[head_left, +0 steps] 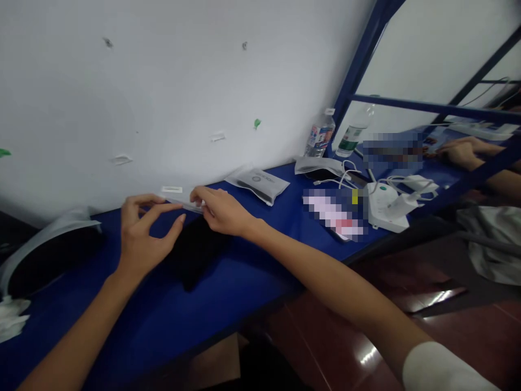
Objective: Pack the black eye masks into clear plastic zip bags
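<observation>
My right hand (222, 210) is closed, with its fingertips pinching the edge of a translucent plastic bag (183, 203) at the back of the desk by the wall. My left hand (142, 233) is at the bag's left end, its thumb and fingers apart and its index fingertip close to the bag's edge. Whether that fingertip touches it I cannot tell. Under and in front of the bag lies a black, soft-looking item (195, 258), partly hidden by my hands. A grey-white printed pouch (260, 183) lies flat just right of my right hand.
On the blue desk (244, 271), a larger pouch with a black opening (52, 260) and crumpled tissue (12, 320) lie left. Rightward are a phone (331, 214), another pouch (319, 164), two bottles (320, 136), cables and a white power strip (386, 209). Blue metal bars (427, 106) stand right.
</observation>
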{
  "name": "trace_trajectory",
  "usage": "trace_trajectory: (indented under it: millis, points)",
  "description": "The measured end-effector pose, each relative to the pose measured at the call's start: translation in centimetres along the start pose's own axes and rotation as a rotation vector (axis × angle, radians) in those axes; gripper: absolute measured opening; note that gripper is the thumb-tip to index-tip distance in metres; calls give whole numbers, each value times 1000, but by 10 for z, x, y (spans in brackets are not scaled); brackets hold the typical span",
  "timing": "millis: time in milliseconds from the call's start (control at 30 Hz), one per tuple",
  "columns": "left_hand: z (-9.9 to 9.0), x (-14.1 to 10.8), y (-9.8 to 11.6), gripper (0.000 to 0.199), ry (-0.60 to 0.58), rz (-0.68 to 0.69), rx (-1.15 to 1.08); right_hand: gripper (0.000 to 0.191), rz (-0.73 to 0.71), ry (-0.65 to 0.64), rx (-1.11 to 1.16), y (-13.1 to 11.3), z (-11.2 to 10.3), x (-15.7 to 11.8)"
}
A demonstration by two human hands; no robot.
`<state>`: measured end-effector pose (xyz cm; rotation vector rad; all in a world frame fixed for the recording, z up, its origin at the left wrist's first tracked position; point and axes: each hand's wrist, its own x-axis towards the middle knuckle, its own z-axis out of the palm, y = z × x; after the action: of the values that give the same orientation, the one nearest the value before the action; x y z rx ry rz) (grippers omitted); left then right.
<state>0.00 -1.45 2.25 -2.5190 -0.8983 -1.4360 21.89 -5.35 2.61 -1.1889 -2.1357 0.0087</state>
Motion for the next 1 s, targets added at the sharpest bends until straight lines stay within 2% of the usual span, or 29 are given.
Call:
trace_trajectory:
  millis: [100,233,533,733,800,933,1000]
  points:
    - [-3,2,-2,20,27,24,104,38,-36,14,-53,1,1,2]
    - [-4,5,-7,15,-1,37,162,50,-112,37,-57,3,5,4]
    - [4,-1,-25,21,-103,40,41,67,-188,10,4,7,12,6]
    - [5,-4,-20,20,27,-86,75,65,-257,5,-77,-4,11,8]
    - [4,-4,-16,23,19,-131,108,63,-212,16,-148,-3,13,8]
    - [5,-4,-15,40,-129,-245,152,53,30,102,-241,5,16,8]
    - [5,-4,-17,46,-174,-300,157,48,88,149,-243,5,12,6]
